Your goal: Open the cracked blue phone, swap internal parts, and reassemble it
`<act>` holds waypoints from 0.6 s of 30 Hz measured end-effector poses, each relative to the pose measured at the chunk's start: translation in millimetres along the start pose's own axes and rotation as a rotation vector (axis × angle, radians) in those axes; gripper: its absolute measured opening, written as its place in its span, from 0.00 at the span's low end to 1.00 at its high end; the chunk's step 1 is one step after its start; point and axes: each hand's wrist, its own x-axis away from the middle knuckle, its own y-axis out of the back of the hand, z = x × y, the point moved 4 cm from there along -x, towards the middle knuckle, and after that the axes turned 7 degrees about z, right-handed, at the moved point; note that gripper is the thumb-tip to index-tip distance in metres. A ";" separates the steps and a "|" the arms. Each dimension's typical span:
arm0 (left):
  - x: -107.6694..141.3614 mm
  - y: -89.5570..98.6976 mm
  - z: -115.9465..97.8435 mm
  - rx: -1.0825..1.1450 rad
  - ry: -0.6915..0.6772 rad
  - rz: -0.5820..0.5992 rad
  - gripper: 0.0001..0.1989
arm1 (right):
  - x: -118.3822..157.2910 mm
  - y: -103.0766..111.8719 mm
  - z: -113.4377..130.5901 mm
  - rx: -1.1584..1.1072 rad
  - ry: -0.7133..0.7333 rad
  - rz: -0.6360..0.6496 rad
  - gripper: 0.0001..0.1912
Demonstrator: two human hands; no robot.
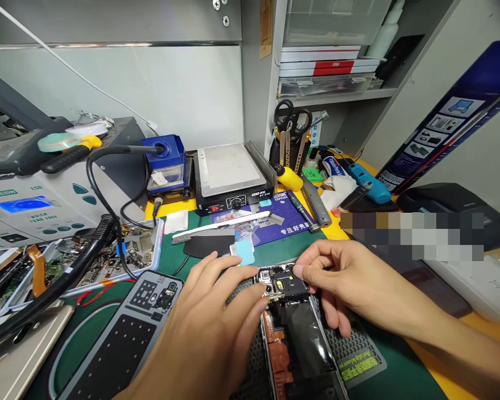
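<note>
Have phone (312, 330) open, plate (292, 286) on; can't tell if fastened. Rest left hand (208, 319) loose; pinch with right hand (345, 278), held item unclear.

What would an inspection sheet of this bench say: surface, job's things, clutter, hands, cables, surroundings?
Surface: green mat on a yellow bench top.
Job's things: opened phone on a grey pad.
Clutter: tray of loose circuit boards at left; white brush beyond the phone.
Hands: left hand at the phone's upper left; right hand at its upper right, thumb and forefinger together, grip unclear.
Cables: black hose across the left side; red wire beside the tray; white cable before the wall.
Surroundings: machine with lit display at left; shelf with boxes upper right; blurred patch at right, unreadable.
</note>
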 end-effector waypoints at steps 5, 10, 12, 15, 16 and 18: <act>1.3 -1.3 1.0 0.024 0.035 0.009 0.11 | 1.3 -0.6 1.3 0.012 0.000 -0.010 0.17; -1.6 -2.4 -0.8 0.028 0.015 -0.012 0.11 | -1.4 -1.0 2.7 0.028 0.009 -0.019 0.17; -2.4 -3.7 -0.6 0.024 0.016 -0.010 0.11 | -0.4 -0.2 1.6 0.037 0.015 -0.026 0.18; -2.3 -4.9 0.0 0.023 0.024 -0.009 0.10 | 6.2 3.3 -3.3 0.068 0.027 -0.038 0.22; -1.9 -5.1 0.0 0.026 0.026 -0.010 0.10 | 9.7 5.7 -4.7 0.117 0.050 -0.058 0.23; -1.1 -5.3 0.2 0.036 0.031 -0.003 0.11 | 18.7 11.4 -3.4 0.312 0.181 -0.130 0.21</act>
